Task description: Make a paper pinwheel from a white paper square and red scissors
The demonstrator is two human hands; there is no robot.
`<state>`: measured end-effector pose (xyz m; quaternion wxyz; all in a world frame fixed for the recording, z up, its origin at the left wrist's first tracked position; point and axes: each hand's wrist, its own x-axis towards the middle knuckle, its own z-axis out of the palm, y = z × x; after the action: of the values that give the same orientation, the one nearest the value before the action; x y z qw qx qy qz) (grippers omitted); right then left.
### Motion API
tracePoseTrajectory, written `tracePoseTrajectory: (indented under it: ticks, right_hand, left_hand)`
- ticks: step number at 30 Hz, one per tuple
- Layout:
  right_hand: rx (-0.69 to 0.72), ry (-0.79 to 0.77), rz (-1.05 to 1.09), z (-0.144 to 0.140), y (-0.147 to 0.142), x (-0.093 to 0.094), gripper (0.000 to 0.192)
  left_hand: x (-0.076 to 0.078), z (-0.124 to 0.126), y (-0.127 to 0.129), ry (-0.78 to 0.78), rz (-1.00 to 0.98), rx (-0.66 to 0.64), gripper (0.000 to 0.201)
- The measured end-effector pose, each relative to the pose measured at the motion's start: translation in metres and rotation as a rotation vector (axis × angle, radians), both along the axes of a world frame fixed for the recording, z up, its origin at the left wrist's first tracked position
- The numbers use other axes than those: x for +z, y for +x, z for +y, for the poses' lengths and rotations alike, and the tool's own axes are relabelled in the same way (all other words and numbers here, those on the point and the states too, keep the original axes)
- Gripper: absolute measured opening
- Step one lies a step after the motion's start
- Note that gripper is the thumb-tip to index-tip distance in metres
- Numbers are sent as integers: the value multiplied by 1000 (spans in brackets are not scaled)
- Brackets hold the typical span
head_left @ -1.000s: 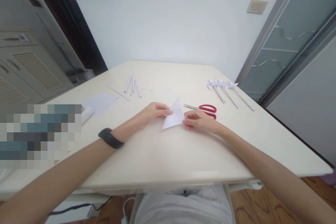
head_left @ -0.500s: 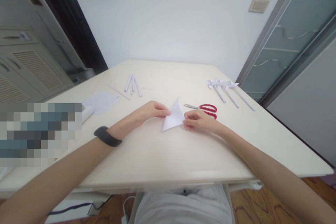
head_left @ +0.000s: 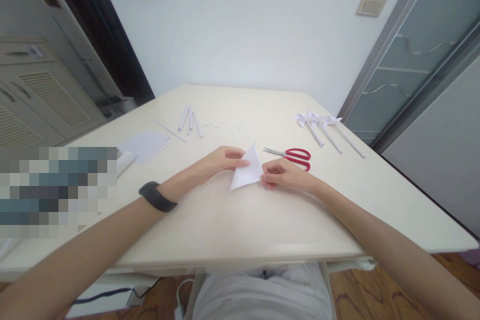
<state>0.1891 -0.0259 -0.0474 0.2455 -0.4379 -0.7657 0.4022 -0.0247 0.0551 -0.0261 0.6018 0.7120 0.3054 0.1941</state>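
Note:
A folded sheet of white paper, roughly triangular, is held just above the table between both hands. My left hand grips its left edge, thumb on the near face and fingers behind. At the paper's right corner, my right hand pinches it between thumb and curled fingers. Right behind the right hand lie red-handled scissors, their blades pointing left; part of the lower handle is hidden by that hand.
Paper pinwheels on sticks lie at the right back. Several rolled paper tubes, a thin paper strip and small scraps lie at the left back. A stack of paper sheets rests nearer, beside a blurred-out patch.
My left hand has slid slightly right, its thumb now further over the paper. The paper's lower tip has shifted a little down and left. My right hand has hardly moved.

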Motion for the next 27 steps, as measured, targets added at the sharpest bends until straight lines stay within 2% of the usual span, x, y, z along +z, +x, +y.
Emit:
tracePoseTrajectory:
  ticks: [8, 16, 27]
  right_hand:
    - [-2, -18, 45, -4, -5, 4, 25]
    - [-13, -17, 85, -4, -6, 8, 23]
    - [-10, -17, 80, -5, -7, 7, 25]
  left_hand:
    - [-3, -6, 4, -46, -53, 7, 33]
    - [-8, -4, 4, -10, -99, 69, 24]
    - [-2, -10, 6, -6, -113, 77, 33]
